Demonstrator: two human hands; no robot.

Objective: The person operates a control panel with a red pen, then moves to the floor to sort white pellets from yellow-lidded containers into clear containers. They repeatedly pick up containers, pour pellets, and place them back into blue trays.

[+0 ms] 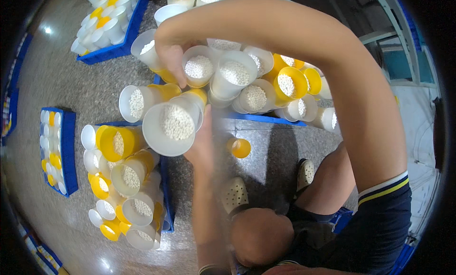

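Note:
White and yellow plastic cups with dotted bottoms lie stacked on their sides in a heap. My right hand [171, 56] reaches over from the right, and its fingers pinch the rim of a white cup [198, 67] at the top of the heap. My left hand [202, 142], blurred, comes up from below and holds a large white cup [169, 125], the front of a sideways stack with yellow cups behind it. A single yellow cup [239, 148] lies on the floor just right of my left hand.
A blue crate [266, 118] sits under the heap. Other blue crates of cups stand at the upper left [127, 35], far left [70, 151] and lower middle [167, 199]. My clogs [234, 194] and knee [259, 237] rest on a speckled stone floor.

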